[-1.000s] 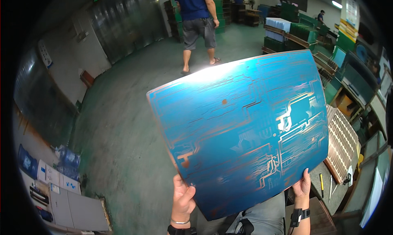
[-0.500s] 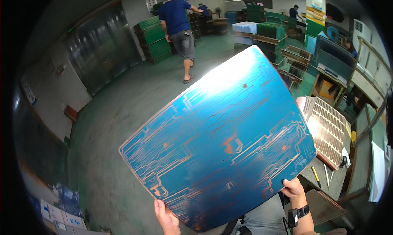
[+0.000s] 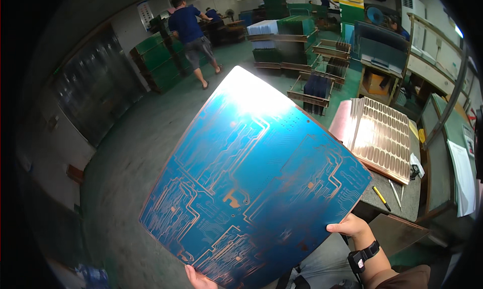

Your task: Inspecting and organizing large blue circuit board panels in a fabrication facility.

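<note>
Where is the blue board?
In the head view's centre, the blue board is held between the left hand and right hand, mostly left of the panel stack.

Head view, looking down and forward
The fisheye camera, worn on the person's head, sees the blue board (image 3: 266,173) quite near, and beyond it the green floor (image 3: 118,188), reaching far; straight edges bend toward the rim.
</note>
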The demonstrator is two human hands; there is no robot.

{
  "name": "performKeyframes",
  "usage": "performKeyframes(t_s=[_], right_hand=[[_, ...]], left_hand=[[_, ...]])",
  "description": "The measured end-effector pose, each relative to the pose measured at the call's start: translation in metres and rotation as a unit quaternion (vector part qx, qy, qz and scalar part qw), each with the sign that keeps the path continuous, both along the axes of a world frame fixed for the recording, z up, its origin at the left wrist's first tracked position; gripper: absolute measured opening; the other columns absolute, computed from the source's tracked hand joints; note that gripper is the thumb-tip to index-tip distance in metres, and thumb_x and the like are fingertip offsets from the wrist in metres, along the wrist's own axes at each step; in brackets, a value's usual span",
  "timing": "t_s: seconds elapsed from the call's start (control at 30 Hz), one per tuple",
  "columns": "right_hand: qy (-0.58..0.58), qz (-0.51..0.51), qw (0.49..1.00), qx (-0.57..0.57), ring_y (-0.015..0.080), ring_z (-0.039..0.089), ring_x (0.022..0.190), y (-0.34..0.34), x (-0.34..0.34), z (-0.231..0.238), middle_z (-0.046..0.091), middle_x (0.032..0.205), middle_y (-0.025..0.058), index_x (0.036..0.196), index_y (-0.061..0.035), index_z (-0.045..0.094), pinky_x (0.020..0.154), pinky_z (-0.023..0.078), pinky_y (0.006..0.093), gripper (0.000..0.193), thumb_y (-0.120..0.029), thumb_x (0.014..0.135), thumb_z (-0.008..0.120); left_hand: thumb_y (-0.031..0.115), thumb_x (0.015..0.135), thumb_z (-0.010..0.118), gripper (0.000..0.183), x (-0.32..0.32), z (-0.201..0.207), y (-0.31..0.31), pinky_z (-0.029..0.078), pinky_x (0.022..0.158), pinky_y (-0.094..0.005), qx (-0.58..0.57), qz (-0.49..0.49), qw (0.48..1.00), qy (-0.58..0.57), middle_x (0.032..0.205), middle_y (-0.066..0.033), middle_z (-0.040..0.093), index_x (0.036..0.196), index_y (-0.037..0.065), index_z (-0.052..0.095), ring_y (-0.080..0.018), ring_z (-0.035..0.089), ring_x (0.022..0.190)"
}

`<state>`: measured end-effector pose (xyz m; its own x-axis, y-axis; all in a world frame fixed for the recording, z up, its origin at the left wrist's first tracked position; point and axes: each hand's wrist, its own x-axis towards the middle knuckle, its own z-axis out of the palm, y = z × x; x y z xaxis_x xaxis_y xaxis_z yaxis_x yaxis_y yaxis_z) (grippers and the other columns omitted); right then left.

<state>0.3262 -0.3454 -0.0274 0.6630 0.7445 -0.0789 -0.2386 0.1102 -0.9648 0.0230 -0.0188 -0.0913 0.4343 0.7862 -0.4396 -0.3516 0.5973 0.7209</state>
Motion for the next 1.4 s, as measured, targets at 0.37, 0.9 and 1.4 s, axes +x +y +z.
performKeyframes(t_s=[0.37, 0.9, 1.4], right_hand=[[-0.048, 0.046, 0.997, -0.025, 0.0189, 0.048, 0.104, 0.003, 0.004, 0.014, 0.053, 0.113, 0.0103, 0.118, 0.0016, 0.047, 0.088, 0.040, 0.0322, 0.048, -0.018, 0.078, 0.066], [0.013, -0.041, 0.998, 0.048, 0.0199, 0.047, 0.108, 0.007, 0.011, 0.003, 0.051, 0.116, 0.0101, 0.122, 0.0004, 0.043, 0.091, 0.039, 0.0332, 0.049, -0.017, 0.080, 0.063], [0.020, -0.126, 0.992, 0.013, 0.0090, 0.059, 0.077, -0.009, 0.060, 0.028, 0.061, 0.092, 0.0066, 0.115, 0.0027, 0.049, 0.069, 0.049, 0.0204, 0.031, -0.014, 0.089, 0.049]], left_hand=[[0.053, 0.086, 0.040, 0.039, 0.016, -0.003, -0.002, 0.038, 0.075, -0.0285, -0.050, 0.018, 0.998, 0.032, 0.081, -0.0039, 0.057, 0.087, 0.021, 0.061, -0.0129, 0.049, 0.080], [0.023, 0.093, 0.042, 0.044, 0.051, 0.000, -0.007, 0.037, 0.095, -0.0322, 0.189, 0.118, 0.960, 0.169, 0.126, -0.0089, 0.039, 0.130, 0.001, 0.033, -0.0170, 0.040, 0.115], [0.018, 0.090, 0.050, 0.035, 0.005, 0.057, 0.024, 0.037, 0.086, -0.0253, 0.238, 0.047, 0.969, 0.047, 0.105, -0.0045, 0.050, 0.117, -0.002, 0.044, -0.0118, 0.047, 0.095]])
